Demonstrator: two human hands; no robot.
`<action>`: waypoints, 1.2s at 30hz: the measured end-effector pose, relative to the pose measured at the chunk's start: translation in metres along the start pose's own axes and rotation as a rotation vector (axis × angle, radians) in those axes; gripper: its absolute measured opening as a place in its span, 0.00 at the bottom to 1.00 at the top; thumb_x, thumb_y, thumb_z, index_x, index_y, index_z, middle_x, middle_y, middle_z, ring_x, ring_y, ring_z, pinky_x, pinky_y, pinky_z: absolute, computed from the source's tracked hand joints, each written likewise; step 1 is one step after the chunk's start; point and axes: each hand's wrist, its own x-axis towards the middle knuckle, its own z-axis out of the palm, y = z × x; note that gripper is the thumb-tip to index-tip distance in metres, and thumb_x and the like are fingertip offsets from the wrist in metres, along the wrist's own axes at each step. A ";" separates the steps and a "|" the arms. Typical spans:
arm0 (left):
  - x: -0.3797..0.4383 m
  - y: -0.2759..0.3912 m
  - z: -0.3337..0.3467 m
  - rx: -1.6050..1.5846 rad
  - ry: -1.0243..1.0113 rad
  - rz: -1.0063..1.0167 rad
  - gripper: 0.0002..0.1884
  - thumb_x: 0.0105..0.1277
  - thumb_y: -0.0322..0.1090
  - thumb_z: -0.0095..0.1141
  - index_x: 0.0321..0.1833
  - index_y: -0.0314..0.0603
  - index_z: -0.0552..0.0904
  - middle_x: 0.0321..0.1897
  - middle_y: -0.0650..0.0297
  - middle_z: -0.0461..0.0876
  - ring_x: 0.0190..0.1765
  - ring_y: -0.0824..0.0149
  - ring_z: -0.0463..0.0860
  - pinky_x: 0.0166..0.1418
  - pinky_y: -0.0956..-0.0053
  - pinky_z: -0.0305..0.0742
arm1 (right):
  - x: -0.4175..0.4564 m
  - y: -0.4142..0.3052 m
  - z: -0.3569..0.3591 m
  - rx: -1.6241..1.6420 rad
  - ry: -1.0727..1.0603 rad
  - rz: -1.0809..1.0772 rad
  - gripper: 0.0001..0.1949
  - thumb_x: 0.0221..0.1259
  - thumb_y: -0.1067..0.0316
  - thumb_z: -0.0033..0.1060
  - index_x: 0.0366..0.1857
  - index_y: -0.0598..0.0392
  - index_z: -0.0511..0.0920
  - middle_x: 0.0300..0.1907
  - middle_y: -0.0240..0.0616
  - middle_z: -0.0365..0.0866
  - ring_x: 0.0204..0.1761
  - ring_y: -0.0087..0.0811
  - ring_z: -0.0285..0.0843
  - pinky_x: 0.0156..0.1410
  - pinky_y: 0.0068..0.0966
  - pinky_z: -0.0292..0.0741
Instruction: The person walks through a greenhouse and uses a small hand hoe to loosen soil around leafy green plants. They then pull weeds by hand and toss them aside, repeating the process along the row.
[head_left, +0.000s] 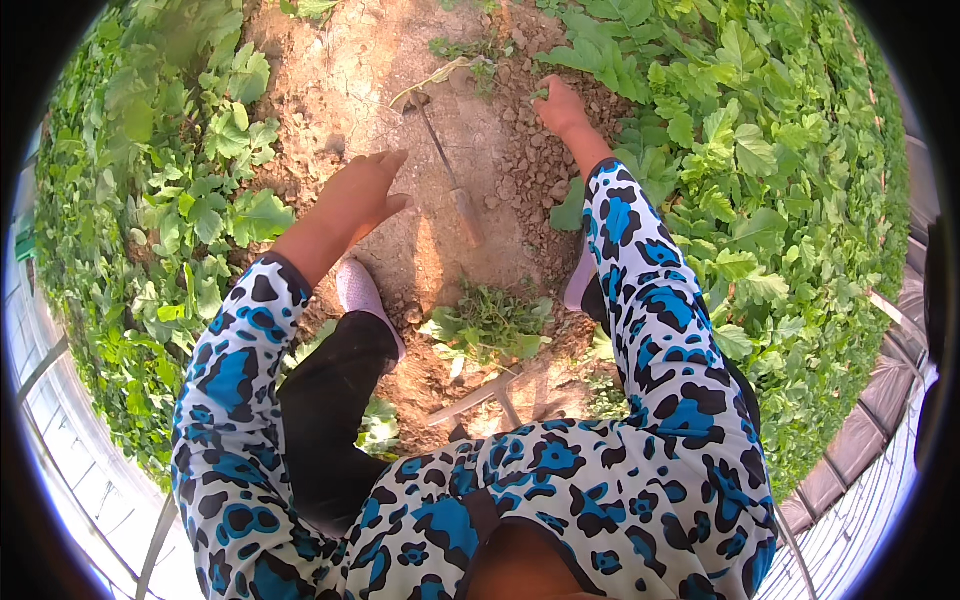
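My left hand (367, 191) hovers over the bare soil path, thumb apart from the fingers, holding nothing. At the edge of the right-hand plant bed, my right hand (561, 106) has its fingertips closed on a small green weed (540, 94). Between the hands lies a long-necked hand hoe (441, 150), its worn wooden handle (468, 217) towards me. The hoe's head is at the far end, beside a limp plant with a long pale stem (431, 81).
Leafy crop rows stand on the left (165, 195) and right (750, 195). A heap of pulled weeds (491, 322) lies between my feet, with a wooden piece (480, 397) nearer my body. Loose clods (534, 161) cover the path's right side.
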 end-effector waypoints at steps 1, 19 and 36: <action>-0.032 0.020 -0.025 -0.041 0.063 0.023 0.35 0.65 0.40 0.66 0.73 0.41 0.69 0.59 0.46 0.80 0.59 0.43 0.79 0.65 0.55 0.74 | -0.005 -0.008 0.008 0.040 -0.014 0.001 0.27 0.67 0.58 0.61 0.68 0.52 0.67 0.49 0.50 0.85 0.51 0.52 0.83 0.58 0.45 0.78; -0.216 0.144 -0.084 -0.221 -0.041 -0.009 0.43 0.49 0.38 0.74 0.71 0.40 0.72 0.60 0.50 0.80 0.57 0.48 0.81 0.60 0.58 0.77 | 0.018 -0.048 0.064 -0.201 0.225 -0.155 0.20 0.58 0.60 0.67 0.52 0.57 0.79 0.40 0.53 0.85 0.48 0.54 0.83 0.55 0.47 0.78; -0.203 0.119 -0.090 -0.192 -0.153 -0.165 0.38 0.58 0.38 0.69 0.73 0.44 0.70 0.61 0.51 0.80 0.56 0.48 0.81 0.59 0.59 0.77 | 0.103 0.014 0.027 -0.369 0.210 0.093 0.20 0.65 0.63 0.60 0.59 0.56 0.76 0.52 0.52 0.84 0.53 0.54 0.83 0.55 0.46 0.81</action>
